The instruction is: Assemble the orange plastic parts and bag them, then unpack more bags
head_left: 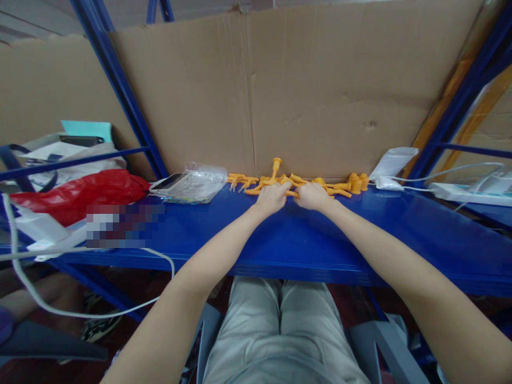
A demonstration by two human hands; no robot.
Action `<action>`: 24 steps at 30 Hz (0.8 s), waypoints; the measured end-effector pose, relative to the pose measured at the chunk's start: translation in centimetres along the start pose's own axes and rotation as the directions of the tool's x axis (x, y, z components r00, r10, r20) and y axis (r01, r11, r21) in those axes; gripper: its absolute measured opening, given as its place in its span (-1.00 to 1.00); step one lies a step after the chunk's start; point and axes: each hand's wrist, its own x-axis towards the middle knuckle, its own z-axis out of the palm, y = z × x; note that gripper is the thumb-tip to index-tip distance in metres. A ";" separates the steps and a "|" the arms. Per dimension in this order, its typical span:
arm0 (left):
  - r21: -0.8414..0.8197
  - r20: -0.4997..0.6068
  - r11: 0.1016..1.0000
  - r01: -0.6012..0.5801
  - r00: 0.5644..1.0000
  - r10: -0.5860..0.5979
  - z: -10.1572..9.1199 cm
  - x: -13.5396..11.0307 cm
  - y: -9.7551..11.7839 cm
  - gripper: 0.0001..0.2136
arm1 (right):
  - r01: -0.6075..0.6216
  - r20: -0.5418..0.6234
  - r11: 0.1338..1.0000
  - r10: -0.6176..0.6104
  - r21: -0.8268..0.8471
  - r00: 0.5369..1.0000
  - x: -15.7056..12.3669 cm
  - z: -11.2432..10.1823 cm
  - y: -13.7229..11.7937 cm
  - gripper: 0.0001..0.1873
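Observation:
Both my arms reach across a blue metal shelf (248, 234) to a row of several small orange plastic parts (340, 185) lying along the foot of a cardboard wall. My left hand (272, 197) is closed, its fingers pinching an orange part at the middle of the row. My right hand (312, 196) is closed right beside it, fingers curled onto the same cluster of orange parts. The two hands almost touch. One orange part (276, 165) stands upright just behind my left hand.
A clear plastic bag (192, 184) lies left of the parts, beside a red bag (80, 193) and stacked items. A white pouch (392, 160), white cables and a power strip (468, 193) sit at right. Blue rack posts (120, 90) flank the cardboard (320, 85).

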 end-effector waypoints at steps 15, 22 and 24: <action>0.141 -0.048 0.986 -0.086 0.994 0.094 -0.4 -0.2 0.0 -0.72 | 0.101 0.048 0.939 -0.123 0.330 0.991 -0.1 -0.9 0.1 -0.76; 0.185 -0.046 0.973 -0.138 0.988 0.149 -0.6 -0.2 0.2 -0.73 | 0.027 0.151 0.799 -0.148 0.601 0.977 -0.5 -1.3 0.3 -0.85; 0.174 -0.047 0.972 -0.159 0.984 0.169 -0.6 -0.2 0.2 -0.74 | 0.042 0.162 0.766 -0.189 0.641 0.969 -0.7 -1.5 0.3 -0.87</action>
